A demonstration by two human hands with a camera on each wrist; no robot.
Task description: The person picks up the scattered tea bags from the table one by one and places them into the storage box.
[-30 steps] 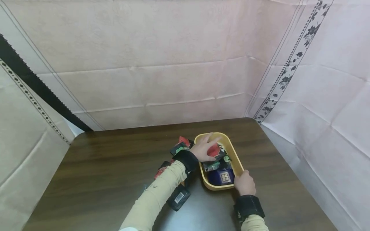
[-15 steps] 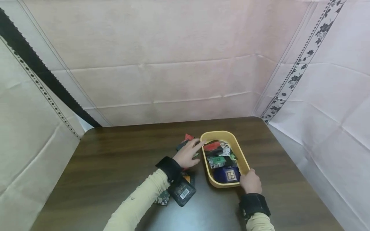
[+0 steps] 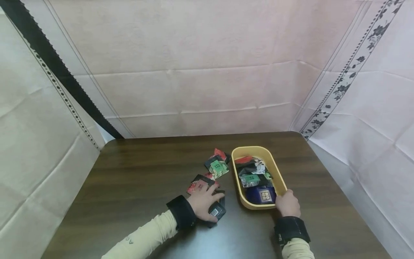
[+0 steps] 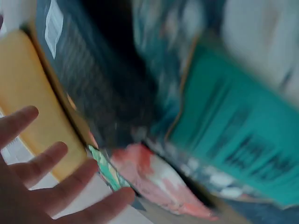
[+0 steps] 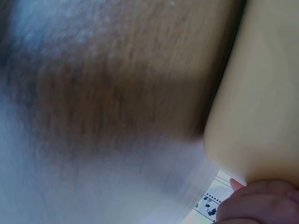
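Observation:
My left hand (image 3: 202, 202) reaches over the loose pile of packets on the table, fingers spread. Just below its fingers lies a black packet with a barcode (image 3: 218, 211); a red-and-black packet (image 3: 195, 184) shows behind the hand. In the left wrist view, a teal-labelled packet (image 4: 233, 135) fills the right side, and the spread fingers (image 4: 70, 189) hold nothing. With its fingers curled round the near right corner, my right hand (image 3: 288, 204) grips the yellow plastic basket (image 3: 263, 207). Inside it are a blue packet (image 3: 253, 195), a green-labelled packet (image 3: 249, 180) and black-and-red ones.
Farther back, left of the basket, lie a green-labelled packet (image 3: 219, 168) and a red-topped packet (image 3: 220, 154). The brown wooden table (image 3: 145, 169) ends at a far edge before hanging pale cloth (image 3: 194, 90). More cloth hangs on both sides.
My left hand has drawn back out of the basket, to the left and nearer, over the loose packets. The right hand keeps its grip on the basket's corner. The head view has shifted slightly.

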